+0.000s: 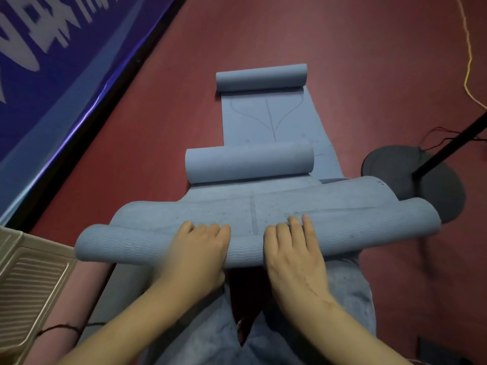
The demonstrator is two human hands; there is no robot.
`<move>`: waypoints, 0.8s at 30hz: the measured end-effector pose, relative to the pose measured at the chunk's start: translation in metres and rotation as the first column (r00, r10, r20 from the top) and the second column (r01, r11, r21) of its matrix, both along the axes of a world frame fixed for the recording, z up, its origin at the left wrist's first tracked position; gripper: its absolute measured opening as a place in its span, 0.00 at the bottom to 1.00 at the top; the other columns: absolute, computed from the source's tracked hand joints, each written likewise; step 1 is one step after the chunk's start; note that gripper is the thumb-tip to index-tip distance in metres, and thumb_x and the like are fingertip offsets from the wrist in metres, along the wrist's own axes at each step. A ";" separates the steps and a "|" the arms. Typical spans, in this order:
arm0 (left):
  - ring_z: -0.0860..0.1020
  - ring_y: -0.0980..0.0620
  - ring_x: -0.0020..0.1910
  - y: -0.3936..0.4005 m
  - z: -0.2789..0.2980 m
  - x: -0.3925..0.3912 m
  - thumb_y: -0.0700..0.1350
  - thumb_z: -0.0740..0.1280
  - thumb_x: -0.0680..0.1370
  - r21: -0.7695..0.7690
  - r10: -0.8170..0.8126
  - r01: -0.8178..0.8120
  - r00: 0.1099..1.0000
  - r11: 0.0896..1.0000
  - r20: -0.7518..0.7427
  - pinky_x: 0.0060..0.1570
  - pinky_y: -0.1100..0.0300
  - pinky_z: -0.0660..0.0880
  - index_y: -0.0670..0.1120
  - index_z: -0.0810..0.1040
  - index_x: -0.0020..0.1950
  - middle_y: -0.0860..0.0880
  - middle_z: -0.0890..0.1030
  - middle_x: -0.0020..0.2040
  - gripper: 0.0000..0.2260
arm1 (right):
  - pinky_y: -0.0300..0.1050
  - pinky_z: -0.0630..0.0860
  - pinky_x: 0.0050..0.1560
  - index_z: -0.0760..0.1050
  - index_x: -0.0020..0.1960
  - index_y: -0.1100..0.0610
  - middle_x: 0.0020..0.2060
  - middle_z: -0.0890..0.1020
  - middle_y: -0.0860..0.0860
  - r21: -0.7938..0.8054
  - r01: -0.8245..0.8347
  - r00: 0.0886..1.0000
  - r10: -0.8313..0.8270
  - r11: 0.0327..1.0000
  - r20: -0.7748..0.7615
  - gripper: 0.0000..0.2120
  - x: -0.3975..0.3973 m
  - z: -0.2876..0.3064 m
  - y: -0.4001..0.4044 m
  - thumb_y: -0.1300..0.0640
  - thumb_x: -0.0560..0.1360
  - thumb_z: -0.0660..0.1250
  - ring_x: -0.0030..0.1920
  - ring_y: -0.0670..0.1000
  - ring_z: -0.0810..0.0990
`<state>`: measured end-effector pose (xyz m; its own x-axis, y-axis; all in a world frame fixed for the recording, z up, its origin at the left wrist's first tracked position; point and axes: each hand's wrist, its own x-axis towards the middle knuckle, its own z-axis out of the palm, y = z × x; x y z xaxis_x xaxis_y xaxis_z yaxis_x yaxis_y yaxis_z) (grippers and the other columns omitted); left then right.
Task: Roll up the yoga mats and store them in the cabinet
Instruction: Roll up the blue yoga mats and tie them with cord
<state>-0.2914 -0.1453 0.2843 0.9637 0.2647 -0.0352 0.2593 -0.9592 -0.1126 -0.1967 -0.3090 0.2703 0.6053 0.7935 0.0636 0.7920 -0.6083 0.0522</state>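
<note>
Denim-clad knees [345, 299] at the very bottom, crouched over the red floor [342, 48]. Both hands down on the nearest blue yoga mat [329, 206], side by side at the middle of its rolled near edge [131, 243]. Left hand [197, 248] laid over the roll, fingers bent across the top and pressing down. Right hand [292, 246] just beside it, fingers straighter, tips reaching past the roll onto the flat sheet. Neither hand wrapped fully round the roll; both pressed on it from above. Only a short length rolled so far, the rest of that mat humped and wrinkled ahead.

Beyond, a second blue mat [268, 119] stretched away along the floor, curled into a roll at its far end [261, 77]. A larger blue roll [249, 160] lay across its near part, between the far roll and the mat under the hands; whether part of that same mat, could not tell.

Off to the right, a round black stand base [390, 164] with a black pole [448, 146] rising from it, partly under the near mat's right end. A yellow cord [467, 48] trailed down the right edge. Blue banner [52, 75] with blurred white lettering along the left. Beige ribbed plastic panel [29, 280] at lower left.
</note>
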 end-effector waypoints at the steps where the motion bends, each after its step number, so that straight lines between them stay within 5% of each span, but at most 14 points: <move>1: 0.74 0.44 0.26 0.001 0.001 0.002 0.42 0.72 0.45 -0.009 0.001 -0.001 1.000 1.000 -0.009 0.34 0.54 0.68 0.49 0.67 0.37 0.49 0.73 0.29 0.24 | 0.63 0.72 0.67 0.76 0.48 0.60 0.40 0.77 0.58 0.012 -0.007 0.999 0.007 1.000 0.041 0.10 0.003 0.000 0.002 0.66 0.73 0.57 0.50 0.64 0.79; 3: 0.74 0.44 0.26 0.002 0.004 0.004 0.43 0.73 0.46 -0.014 0.003 -0.004 1.000 1.000 -0.027 0.34 0.54 0.67 0.51 0.63 0.38 0.50 0.74 0.29 0.27 | 0.59 0.76 0.58 0.74 0.44 0.58 0.36 0.74 0.56 0.045 -0.044 0.992 0.039 0.998 0.117 0.08 0.008 0.002 0.003 0.68 0.70 0.60 0.40 0.60 0.74; 8: 0.75 0.44 0.28 -0.006 0.011 -0.006 0.43 0.74 0.49 -0.012 -0.013 0.013 1.000 1.000 -0.014 0.35 0.54 0.65 0.51 0.60 0.40 0.50 0.74 0.31 0.28 | 0.54 0.70 0.49 0.72 0.42 0.57 0.34 0.72 0.55 0.062 -0.109 0.980 0.097 0.992 0.173 0.24 0.007 0.008 -0.011 0.69 0.74 0.38 0.36 0.59 0.72; 14: 0.73 0.43 0.30 -0.036 0.015 -0.043 0.40 0.71 0.50 -0.079 -0.029 0.036 0.996 0.996 0.081 0.35 0.52 0.68 0.49 0.69 0.38 0.49 0.72 0.33 0.21 | 0.55 0.67 0.51 0.73 0.43 0.58 0.35 0.72 0.55 0.167 -0.110 0.985 0.085 0.980 0.151 0.11 -0.020 0.015 -0.036 0.67 0.68 0.55 0.36 0.59 0.72; 17: 0.75 0.42 0.40 -0.053 0.008 -0.065 0.41 0.73 0.52 -0.131 0.005 0.013 0.991 0.991 0.136 0.41 0.49 0.65 0.48 0.73 0.41 0.48 0.74 0.39 0.20 | 0.56 0.68 0.51 0.76 0.44 0.58 0.35 0.73 0.55 0.142 -0.119 0.988 0.104 0.983 0.111 0.06 -0.036 0.012 -0.050 0.62 0.67 0.67 0.37 0.59 0.72; 20: 0.71 0.41 0.49 -0.064 0.003 -0.068 0.40 0.76 0.52 -0.149 0.104 -0.077 0.978 0.986 0.181 0.46 0.48 0.62 0.46 0.79 0.46 0.46 0.76 0.47 0.23 | 0.56 0.68 0.50 0.75 0.43 0.57 0.35 0.74 0.56 0.059 -0.096 0.995 0.094 0.994 0.032 0.16 -0.036 0.011 -0.048 0.58 0.61 0.78 0.36 0.59 0.73; 24: 0.70 0.43 0.44 -0.059 0.003 -0.059 0.45 0.74 0.59 -0.080 0.043 -0.027 0.977 0.996 0.208 0.45 0.48 0.62 0.44 0.76 0.61 0.45 0.75 0.47 0.30 | 0.56 0.72 0.43 0.75 0.41 0.57 0.33 0.76 0.56 -0.065 -0.155 0.982 0.146 0.986 -0.122 0.18 -0.013 0.024 -0.032 0.60 0.53 0.74 0.35 0.60 0.76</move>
